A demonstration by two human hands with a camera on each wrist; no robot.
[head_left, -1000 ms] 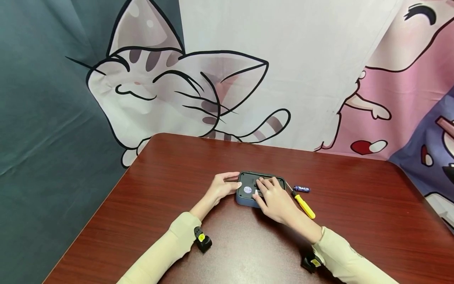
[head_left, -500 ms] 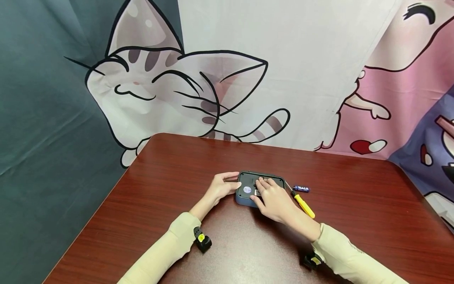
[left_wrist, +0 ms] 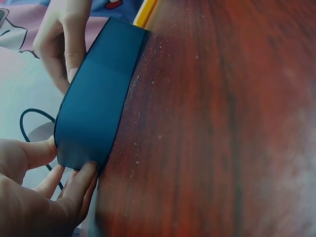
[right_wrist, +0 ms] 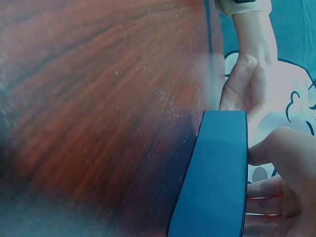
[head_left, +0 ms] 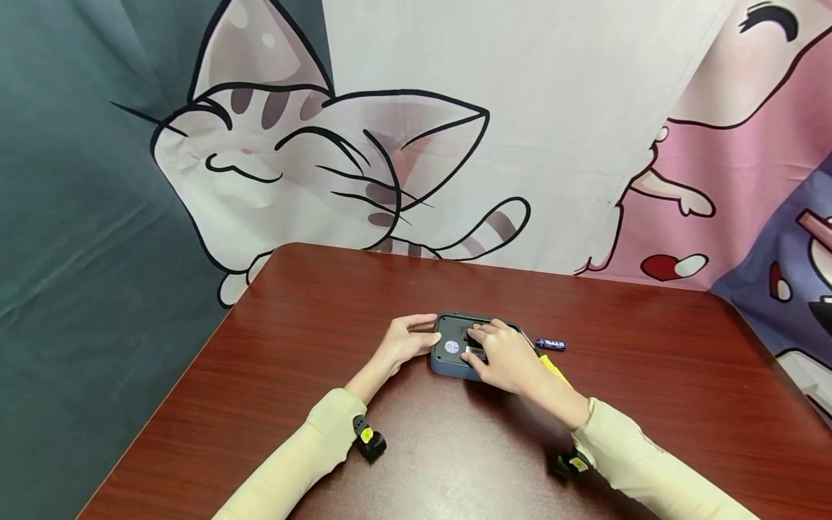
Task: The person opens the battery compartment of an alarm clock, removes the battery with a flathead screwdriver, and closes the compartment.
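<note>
A blue, rounded box-shaped device [head_left: 453,370] lies on the table with its black back panel [head_left: 448,334] facing up. A round sticker and a barcode label show on that panel. My left hand [head_left: 404,345] grips the device's left end, thumb at the top edge and fingers against the side, as the left wrist view shows. My right hand [head_left: 510,361] lies over the panel's right half with its fingertips touching it; what is under the fingers is hidden. Beside the right forearm, partly covered, is a screwdriver [head_left: 552,367] with a yellow handle. A blue battery [head_left: 551,344] lies just right of the device.
The brown wooden table [head_left: 312,310] carries these things, its far edge close to a hanging cloth backdrop [head_left: 572,166] printed with cartoon animals. Both sleeves carry a black wrist camera [head_left: 372,444].
My right hand and forearm have shifted slightly, and they cover part of the screwdriver handle that was in plain sight. The left hand keeps its hold; device and battery stay in place.
</note>
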